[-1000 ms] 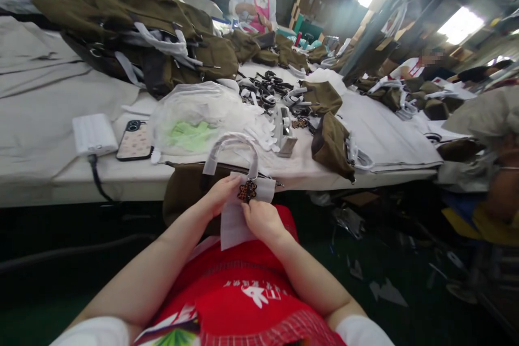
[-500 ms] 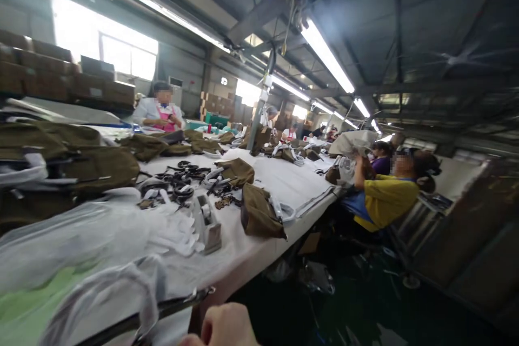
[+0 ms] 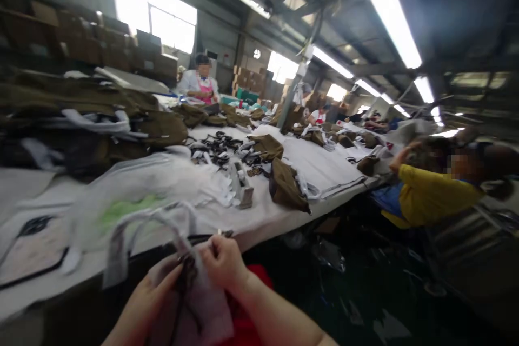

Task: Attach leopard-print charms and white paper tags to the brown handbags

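Note:
A dark handbag (image 3: 133, 257) with arched handles (image 3: 156, 216) in white wrapping lies at the table's near edge, against my lap. My left hand (image 3: 156, 294) grips it at the front, thumb and fingers closing near a dark cord or strap (image 3: 185, 273). On the other side, my right hand (image 3: 223, 262) has its fingers curled in a pinch at the bag's upper edge. A thin white sheet (image 3: 214, 303) hangs between both hands. Blur hides what exactly each fingertip presses on.
A tape dispenser (image 3: 241, 184), dark straps (image 3: 219, 146) and a brown bag (image 3: 287, 186) lie on the white table (image 3: 320, 162). Piled brown bags (image 3: 162, 130) stand left, near clear plastic (image 3: 150, 178). A person in yellow (image 3: 438, 194) sits right; one in a pink apron (image 3: 206, 89) is opposite.
The view has swung left and down. My left hand has come into view at the bag; my right hand, earlier a fist at the bottom edge, is now at the bag's upper edge.

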`<state>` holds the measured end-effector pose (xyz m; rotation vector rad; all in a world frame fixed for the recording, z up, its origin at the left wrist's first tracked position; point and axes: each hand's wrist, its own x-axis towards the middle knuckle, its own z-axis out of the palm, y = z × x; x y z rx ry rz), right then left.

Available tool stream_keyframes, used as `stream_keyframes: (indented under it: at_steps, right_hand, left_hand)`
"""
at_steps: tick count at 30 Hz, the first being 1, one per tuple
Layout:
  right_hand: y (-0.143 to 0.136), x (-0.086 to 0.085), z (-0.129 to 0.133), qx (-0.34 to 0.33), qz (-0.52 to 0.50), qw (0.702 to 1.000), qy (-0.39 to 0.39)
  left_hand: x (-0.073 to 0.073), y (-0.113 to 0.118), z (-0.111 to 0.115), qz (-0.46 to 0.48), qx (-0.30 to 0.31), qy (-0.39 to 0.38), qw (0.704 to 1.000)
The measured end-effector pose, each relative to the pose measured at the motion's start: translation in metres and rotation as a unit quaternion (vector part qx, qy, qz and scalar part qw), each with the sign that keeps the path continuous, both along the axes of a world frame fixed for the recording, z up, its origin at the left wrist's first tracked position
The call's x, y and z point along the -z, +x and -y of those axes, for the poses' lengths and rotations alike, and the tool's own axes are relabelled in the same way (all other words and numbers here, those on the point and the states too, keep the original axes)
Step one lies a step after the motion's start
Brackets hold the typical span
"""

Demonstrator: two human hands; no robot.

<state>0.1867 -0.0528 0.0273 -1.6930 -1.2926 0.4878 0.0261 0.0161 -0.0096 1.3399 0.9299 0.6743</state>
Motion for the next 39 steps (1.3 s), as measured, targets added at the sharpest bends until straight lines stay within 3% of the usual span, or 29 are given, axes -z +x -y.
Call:
stream_keyframes:
  at_steps: [6,12,17,20,24,27,29,31,33,35,37,39]
  right_hand:
    - [-0.020,0.034,0.001,-0.076,-0.178,0.980,-0.051]
    - [-0.016,0.035,-0.003,-0.104,-0.220,0.969,-0.047]
    - [-0.012,0.035,-0.006,-0.143,-0.243,0.959,-0.040]
    - [-0.007,0.031,0.000,-0.154,-0.219,0.963,-0.045]
    - [0.007,0.021,0.002,-0.037,-0.119,0.991,-0.051]
    - [0.011,0.022,-0.011,-0.068,-0.095,0.986,-0.119]
    - [0.009,0.027,-0.024,-0.092,-0.093,0.982,-0.133]
    - [0.003,0.034,-0.034,-0.078,-0.077,0.987,-0.113]
    - [-0.004,0.040,-0.038,-0.050,-0.052,0.993,-0.090]
    - [-0.009,0.045,-0.036,-0.022,-0.022,0.997,-0.074]
    - [-0.014,0.046,-0.033,0.002,0.013,0.998,-0.057]
    - [-0.017,0.046,-0.029,0.016,0.039,0.998,-0.046]
  left_hand:
    - [0.005,0.022,0.011,0.075,-0.089,-0.026,0.993]
    - [0.012,0.024,0.017,0.093,-0.106,-0.037,0.989]
    - [0.007,0.021,0.015,0.088,-0.111,-0.019,0.990]
    - [0.003,0.021,0.013,0.092,-0.106,-0.039,0.989]
    - [-0.003,0.019,0.012,0.097,-0.105,-0.083,0.986]
    - [-0.004,0.016,0.011,0.070,-0.079,-0.073,0.992]
    - [-0.005,0.013,0.009,0.026,-0.053,-0.017,0.998]
    - [-0.008,0.007,0.006,-0.061,-0.041,0.092,0.993]
    - [-0.011,0.000,0.002,-0.157,-0.035,0.209,0.964]
    - [-0.015,-0.005,-0.001,-0.213,-0.038,0.265,0.940]
    - [-0.017,-0.006,-0.003,-0.187,-0.043,0.233,0.954]
    - [-0.017,-0.001,-0.005,-0.101,-0.069,0.137,0.983]
